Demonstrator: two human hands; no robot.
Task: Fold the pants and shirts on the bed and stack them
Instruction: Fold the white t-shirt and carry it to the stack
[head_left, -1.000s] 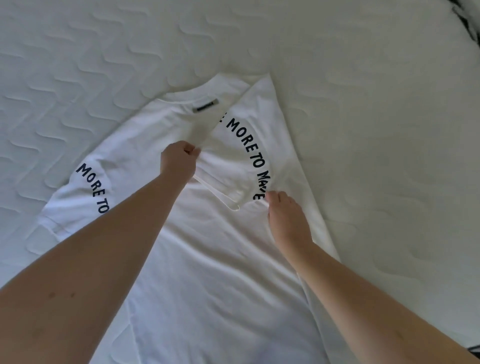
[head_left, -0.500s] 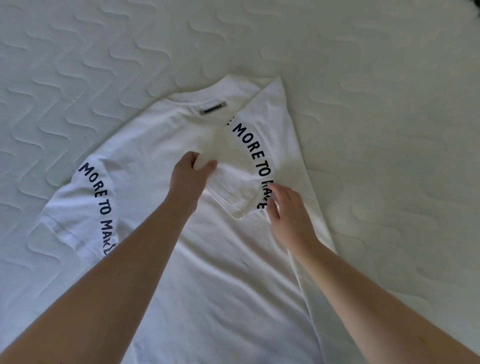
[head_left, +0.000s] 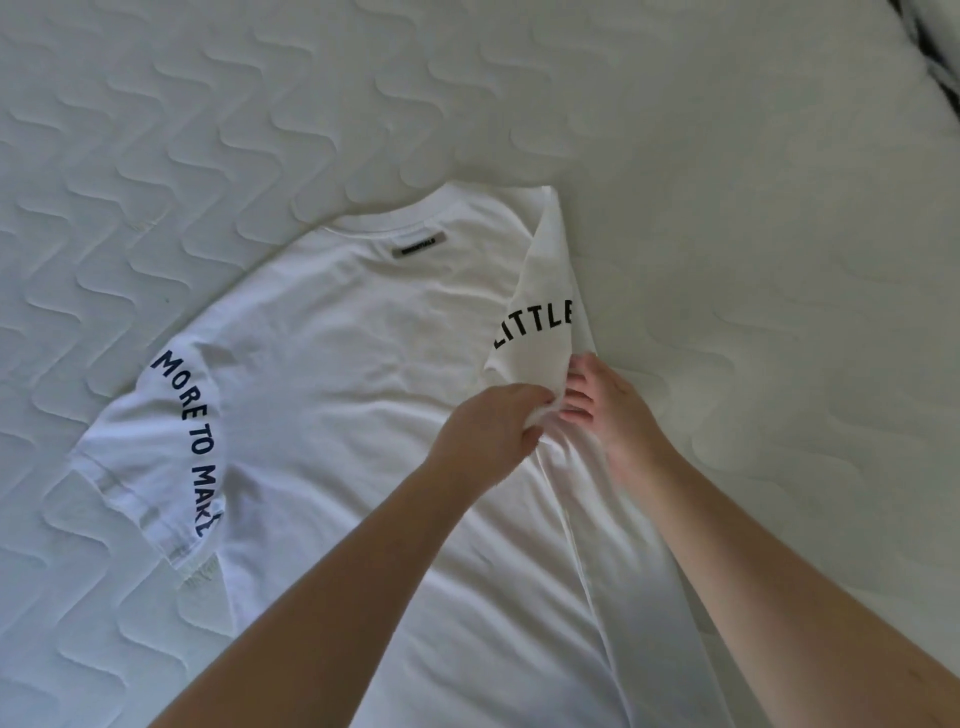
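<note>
left hand (head_left: 493, 426) pinching shirt (head_left: 337, 364) sleeve edge

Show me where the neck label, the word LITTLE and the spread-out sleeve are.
Neck label (head_left: 418, 245): head view, middle of the grey tab below the collar.
Word LITTLE (head_left: 535, 325): head view, middle of the black lettering on the folded sleeve.
Spread-out sleeve (head_left: 156, 457): head view, white cloth left of its lettering.

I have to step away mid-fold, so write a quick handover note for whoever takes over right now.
Left hand: grips the bunched end of the right sleeve.
Right hand: fingers spread on the shirt's right edge beside it, gripping nothing clearly.
White T-shirt lies flat on the mattress, collar away from you.
Done: right side folded inward, sleeve being doubled back.
Left: left sleeve still spread out; fold it, fold the body, stack. No pants in view.
</note>
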